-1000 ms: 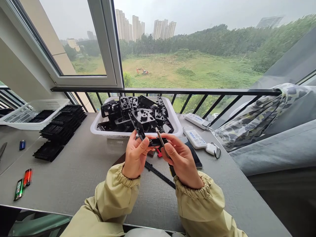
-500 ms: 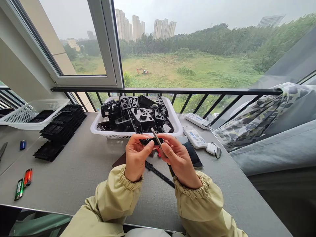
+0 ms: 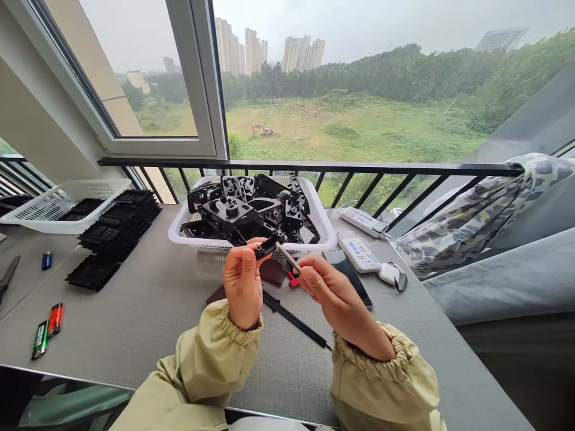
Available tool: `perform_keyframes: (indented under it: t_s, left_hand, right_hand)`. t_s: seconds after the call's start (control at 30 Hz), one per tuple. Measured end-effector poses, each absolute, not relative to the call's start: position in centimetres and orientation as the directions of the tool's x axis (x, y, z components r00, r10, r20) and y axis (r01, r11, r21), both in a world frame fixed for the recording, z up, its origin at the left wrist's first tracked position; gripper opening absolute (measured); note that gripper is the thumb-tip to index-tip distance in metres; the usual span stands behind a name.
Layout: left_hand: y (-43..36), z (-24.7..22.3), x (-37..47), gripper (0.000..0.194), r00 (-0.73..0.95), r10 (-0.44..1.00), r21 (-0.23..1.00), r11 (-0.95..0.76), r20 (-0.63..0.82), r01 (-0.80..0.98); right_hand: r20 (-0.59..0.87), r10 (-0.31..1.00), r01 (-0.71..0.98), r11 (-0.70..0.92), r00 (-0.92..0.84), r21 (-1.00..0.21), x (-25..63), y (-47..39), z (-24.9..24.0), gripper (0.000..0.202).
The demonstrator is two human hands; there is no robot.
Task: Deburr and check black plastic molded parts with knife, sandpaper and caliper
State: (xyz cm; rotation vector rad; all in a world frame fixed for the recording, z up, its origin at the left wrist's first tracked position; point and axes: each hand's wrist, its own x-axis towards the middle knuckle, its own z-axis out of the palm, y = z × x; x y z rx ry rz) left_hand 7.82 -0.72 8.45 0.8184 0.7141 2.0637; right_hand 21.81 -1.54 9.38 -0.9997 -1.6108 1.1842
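Note:
In my left hand (image 3: 244, 281) a small black plastic part (image 3: 268, 244) is pinched between thumb and fingers, above the front edge of the basket. My right hand (image 3: 326, 287) is closed on a narrow, flat grey metal strip (image 3: 287, 257) that looks like a file. Its tip is close to the right end of the black part; contact cannot be made out. Behind both hands stands a white plastic basket (image 3: 330, 230) heaped with black plastic parts (image 3: 231, 209). Under the hands lies a black caliper-like tool (image 3: 294, 318), with a small red piece (image 3: 293, 280) nearby.
To the left are stacked black trays (image 3: 112, 230), another white basket (image 3: 33, 218), a blue battery (image 3: 47, 260), red (image 3: 56, 318) and green (image 3: 40, 339) batteries, and scissors (image 3: 9, 272). On the right lie a dark tablet-like device (image 3: 354, 281) and white power banks (image 3: 359, 251). A railing (image 3: 404, 169) runs behind.
My right hand has drawn back to the right with the metal strip, away from my left hand. The left thumb has lifted upright, and the black part has turned to a slant.

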Motion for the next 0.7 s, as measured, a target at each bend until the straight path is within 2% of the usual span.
perform_keyframes:
  t_s: [0.1, 0.2, 0.3, 0.5, 0.7]
  left_hand:
    - [-0.8, 8.2, 7.9, 0.019, -0.496, 0.803, 0.711, -0.558, 0.332, -0.428]
    - [-0.9, 8.0, 8.0, 0.015, -0.49, 0.789, 0.717, -0.578, 0.371, -0.39]
    - [-1.0, 7.9, 8.0, 0.012, -0.489, 0.774, 0.716, -0.599, 0.403, -0.359]
    - [-1.0, 7.8, 8.1, 0.012, -0.515, 0.757, 0.722, -0.608, 0.402, -0.33]
    - [-0.8, 7.0, 7.9, 0.011, -0.543, 0.658, 0.686, -0.702, 0.522, -0.192]
  right_hand:
    - [0.164, 0.922, 0.175, 0.237, -0.351, -0.956, 21.8, -1.7, 9.3, 0.04]
    - [0.146, 0.907, 0.169, 0.228, -0.396, -0.959, 21.6, -1.7, 9.4, 0.04]
    - [0.099, 0.894, 0.096, 0.155, -0.437, -0.983, 21.2, -1.4, 9.4, 0.042]
    - [-0.025, 0.842, -0.113, -0.102, -0.539, -0.988, 20.4, -0.8, 9.6, 0.044]
    - [-0.054, 0.802, -0.182, -0.2, -0.595, -0.963, 20.4, -0.9, 9.8, 0.043]
